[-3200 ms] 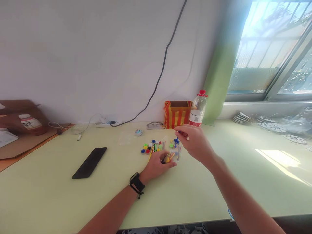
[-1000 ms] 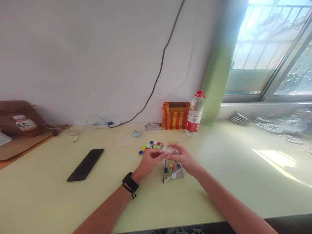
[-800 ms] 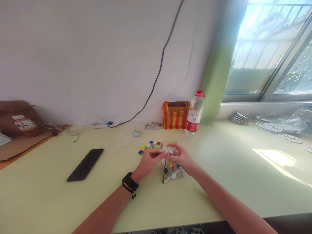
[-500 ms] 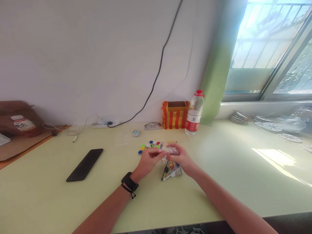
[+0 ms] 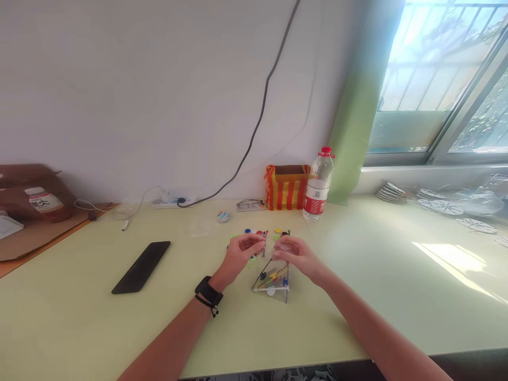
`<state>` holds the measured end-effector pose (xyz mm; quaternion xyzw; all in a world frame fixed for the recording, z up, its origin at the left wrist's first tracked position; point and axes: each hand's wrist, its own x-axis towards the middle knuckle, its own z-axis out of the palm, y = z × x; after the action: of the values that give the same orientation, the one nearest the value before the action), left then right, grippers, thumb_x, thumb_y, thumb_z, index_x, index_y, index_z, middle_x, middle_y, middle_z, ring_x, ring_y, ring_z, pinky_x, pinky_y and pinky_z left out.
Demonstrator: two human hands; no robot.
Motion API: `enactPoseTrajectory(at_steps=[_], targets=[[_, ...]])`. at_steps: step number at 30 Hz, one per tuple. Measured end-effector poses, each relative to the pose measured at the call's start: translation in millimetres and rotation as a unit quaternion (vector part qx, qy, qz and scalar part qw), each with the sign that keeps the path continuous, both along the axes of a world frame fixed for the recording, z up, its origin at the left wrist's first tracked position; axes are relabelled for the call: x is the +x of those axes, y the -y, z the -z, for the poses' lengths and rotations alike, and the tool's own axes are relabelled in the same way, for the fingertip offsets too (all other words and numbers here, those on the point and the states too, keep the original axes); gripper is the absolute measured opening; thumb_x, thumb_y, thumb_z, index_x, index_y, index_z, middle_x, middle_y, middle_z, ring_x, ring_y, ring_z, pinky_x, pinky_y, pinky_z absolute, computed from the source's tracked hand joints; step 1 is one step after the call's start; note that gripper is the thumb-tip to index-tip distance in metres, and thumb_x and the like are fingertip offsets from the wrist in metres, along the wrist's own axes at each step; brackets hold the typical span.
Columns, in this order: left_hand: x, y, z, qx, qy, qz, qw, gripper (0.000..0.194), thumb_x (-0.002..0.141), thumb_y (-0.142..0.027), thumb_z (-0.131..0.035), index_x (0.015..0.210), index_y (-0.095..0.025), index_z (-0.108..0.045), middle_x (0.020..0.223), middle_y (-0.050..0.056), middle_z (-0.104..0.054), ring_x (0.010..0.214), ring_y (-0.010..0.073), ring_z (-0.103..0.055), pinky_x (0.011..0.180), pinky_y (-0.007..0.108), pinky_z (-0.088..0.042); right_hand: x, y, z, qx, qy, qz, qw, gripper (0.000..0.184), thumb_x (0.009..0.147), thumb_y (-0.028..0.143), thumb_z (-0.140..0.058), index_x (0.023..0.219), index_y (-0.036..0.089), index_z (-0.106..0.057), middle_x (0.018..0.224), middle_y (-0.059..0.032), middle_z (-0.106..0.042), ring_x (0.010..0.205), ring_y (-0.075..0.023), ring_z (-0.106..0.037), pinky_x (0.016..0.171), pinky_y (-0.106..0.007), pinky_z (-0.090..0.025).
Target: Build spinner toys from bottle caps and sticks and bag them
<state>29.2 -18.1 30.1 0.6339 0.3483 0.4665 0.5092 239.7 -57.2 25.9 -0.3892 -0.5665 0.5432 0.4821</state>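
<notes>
My right hand (image 5: 299,258) pinches the top of a clear plastic bag (image 5: 278,278). Thin sticks and small round plastic pieces in black, white, blue, red and yellow lie in the bag, which hangs at or just above the table. Left of the bag's top, my left hand (image 5: 243,255) has thumb and fingers closed together. A thin dark stick (image 5: 263,252) sticks out below those fingertips and seems held there. Behind both hands lie several small coloured plastic pieces (image 5: 259,233), partly hidden by the fingers.
A black phone-like slab (image 5: 141,268) lies to the left on the table. Glasses (image 5: 251,203), a striped box (image 5: 286,190) and a water bottle (image 5: 316,185) are near the wall. White patterned discs (image 5: 474,225) lie at the right.
My left hand has come away from the bag's top and moved slightly left. The bag hangs more spread out, its lower end shifted left, still in my right hand.
</notes>
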Motion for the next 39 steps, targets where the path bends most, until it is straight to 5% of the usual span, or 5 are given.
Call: enactPoseTrajectory(at_steps=[5,25,30,33,39], targets=[[-3.4,-4.7,2.3,-0.009,-0.003,-0.008,1.0,0.027,0.08,-0.041,-0.083,0.089,-0.016,-0.078,0.075,0.005,-0.074,0.069,0.016,-0.066,0.065,0.026,-0.052,10.0,-6.2,-2.1,0.045,0.007,0.063,0.997,0.036,0.077,0.052,-0.081,0.092,0.021,-0.072,0.087,-0.0042,-0.072,0.078,-0.0187,-0.065,0.068,-0.032,-0.053],[-7.9,-9.0,1.8,-0.011,0.052,-0.016,0.998,0.029,0.081,-0.042,-0.082,0.089,-0.014,-0.079,0.08,0.008,-0.077,0.074,0.0178,-0.069,0.075,0.03,-0.057,22.9,-8.4,-4.4,0.097,0.012,0.072,0.993,0.03,0.087,0.049,-0.07,0.084,0.021,-0.08,0.084,-0.0058,-0.07,0.081,-0.0218,-0.063,0.077,-0.038,-0.052],[-6.9,-6.8,-1.3,-0.001,0.01,-0.01,1.0,0.047,0.074,-0.038,-0.088,0.115,-0.018,-0.076,0.077,0.003,-0.073,0.073,0.016,-0.068,0.069,0.026,-0.056,20.0,-10.0,-1.4,0.091,0.005,0.08,0.993,0.035,0.075,0.049,-0.085,0.096,0.023,-0.076,0.088,-0.0047,-0.072,0.083,-0.0216,-0.067,0.078,-0.037,-0.055],[-8.4,-9.4,-1.3,-0.014,0.004,-0.009,1.0,0.036,0.073,-0.039,-0.089,0.099,-0.016,-0.08,0.086,0.007,-0.077,0.078,0.0183,-0.07,0.073,0.028,-0.058,19.6,-12.3,2.2,0.074,-0.005,0.079,0.994,0.047,0.073,0.051,-0.086,0.11,0.023,-0.074,0.09,-0.0049,-0.072,0.088,-0.0222,-0.069,0.081,-0.038,-0.057],[-14.8,-14.2,-3.1,-0.003,-0.01,0.003,1.0,0.027,0.075,-0.04,-0.087,0.084,-0.016,-0.078,0.083,0.006,-0.078,0.079,0.0184,-0.072,0.077,0.029,-0.059,20.2,-14.5,4.9,0.047,0.002,0.069,0.996,0.034,0.073,0.048,-0.086,0.09,0.02,-0.077,0.089,-0.0064,-0.075,0.082,-0.0205,-0.068,0.075,-0.035,-0.056]])
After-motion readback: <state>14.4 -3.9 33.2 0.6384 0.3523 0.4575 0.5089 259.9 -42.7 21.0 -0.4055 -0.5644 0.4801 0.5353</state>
